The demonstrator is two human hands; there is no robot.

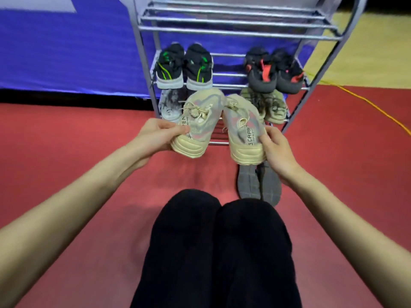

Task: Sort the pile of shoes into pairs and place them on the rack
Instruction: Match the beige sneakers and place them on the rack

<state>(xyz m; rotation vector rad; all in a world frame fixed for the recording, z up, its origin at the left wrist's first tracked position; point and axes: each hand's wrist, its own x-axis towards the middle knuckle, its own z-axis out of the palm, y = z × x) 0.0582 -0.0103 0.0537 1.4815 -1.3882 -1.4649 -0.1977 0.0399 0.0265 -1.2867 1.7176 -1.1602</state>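
A beige shoe is gripped in each hand.
The left hand (160, 134) holds the left beige shoe (195, 123), the right hand (278, 150) the right beige shoe (242, 130), just before the rack (233, 30).

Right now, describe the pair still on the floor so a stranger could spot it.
Start at the metal shoe rack, then drop to the red floor in front. The grey pair lies soles up beside the right hand, the only shoes neither racked nor held.

The person has 2 bare forearms (73, 196) without sleeves and wears black trousers (218, 252) over both legs.
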